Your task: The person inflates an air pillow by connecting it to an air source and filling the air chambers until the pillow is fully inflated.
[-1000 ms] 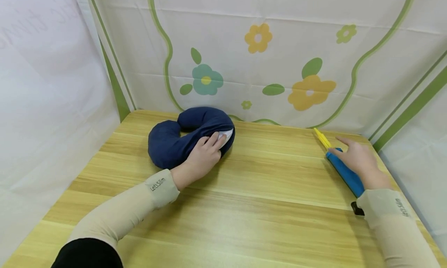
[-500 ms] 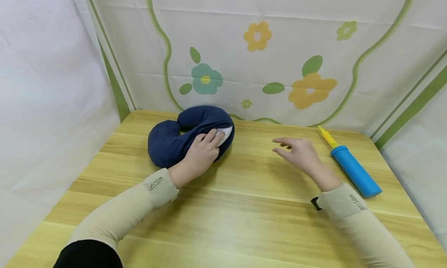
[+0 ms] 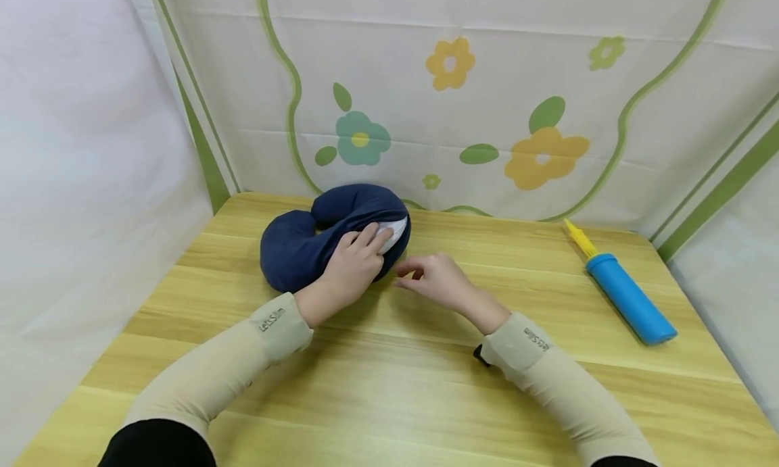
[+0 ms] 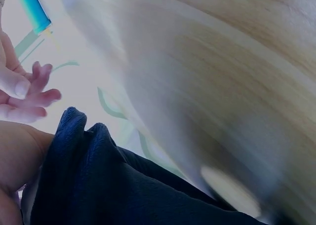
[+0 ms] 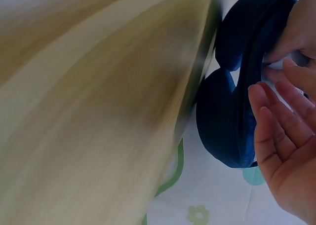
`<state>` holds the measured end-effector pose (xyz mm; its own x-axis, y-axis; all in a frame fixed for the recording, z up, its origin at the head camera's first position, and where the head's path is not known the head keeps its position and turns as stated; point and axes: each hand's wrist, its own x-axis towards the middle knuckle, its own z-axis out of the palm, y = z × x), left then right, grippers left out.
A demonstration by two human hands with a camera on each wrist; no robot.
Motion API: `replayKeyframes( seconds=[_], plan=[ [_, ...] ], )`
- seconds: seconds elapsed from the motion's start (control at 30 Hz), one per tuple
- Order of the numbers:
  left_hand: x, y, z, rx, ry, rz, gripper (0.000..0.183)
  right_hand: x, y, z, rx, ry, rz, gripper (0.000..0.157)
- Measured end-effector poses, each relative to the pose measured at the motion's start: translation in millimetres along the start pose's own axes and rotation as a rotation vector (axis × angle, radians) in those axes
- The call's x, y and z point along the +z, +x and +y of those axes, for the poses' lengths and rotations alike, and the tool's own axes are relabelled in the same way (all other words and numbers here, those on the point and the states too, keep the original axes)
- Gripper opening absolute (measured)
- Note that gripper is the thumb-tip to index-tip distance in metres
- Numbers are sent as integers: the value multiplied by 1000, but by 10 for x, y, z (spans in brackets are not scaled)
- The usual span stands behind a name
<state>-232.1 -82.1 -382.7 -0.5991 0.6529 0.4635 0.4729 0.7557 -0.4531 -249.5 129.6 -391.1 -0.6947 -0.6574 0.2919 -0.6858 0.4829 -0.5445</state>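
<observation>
A navy U-shaped neck pillow (image 3: 292, 251) lies at the back left of the table, a white inner part (image 3: 392, 236) showing through an opening in its cover. Over this opening, my left hand (image 3: 349, 267) grips the cover's edge; the right wrist view shows its thumb and fingers at the fabric. Dark folds of the cover (image 4: 98, 175) fill the bottom of the left wrist view. My right hand (image 3: 441, 278) is beside the pillow's right end, its fingers loosely bent with nothing between them. In the right wrist view its fingers (image 5: 281, 131) overlap the pillow.
On the right of the wooden table (image 3: 389, 399) lies a blue hand pump (image 3: 629, 298) with a yellow nozzle (image 3: 581, 240), pointing to the back. A white flowered curtain (image 3: 395, 82) stands along the table's back edge, with white cloth at both sides.
My right hand has left the blue pump and moved left across the table to the pillow. The pump now lies alone. My left hand stays on the pillow.
</observation>
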Motion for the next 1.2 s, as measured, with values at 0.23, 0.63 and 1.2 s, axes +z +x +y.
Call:
replayKeyframes(
  seconds=[0.23,0.63,1.2],
  plan=[
    [7,19,-23,-9,-3,4,13,142,145,-46,35,-15,-32,23],
    [-44,42,-53,-42,-21,15,15,285,245,-90,169,38,137,15],
    [-63,33,-86,-33,-50,65,11,248,329,84,280,375,55,14]
  ],
)
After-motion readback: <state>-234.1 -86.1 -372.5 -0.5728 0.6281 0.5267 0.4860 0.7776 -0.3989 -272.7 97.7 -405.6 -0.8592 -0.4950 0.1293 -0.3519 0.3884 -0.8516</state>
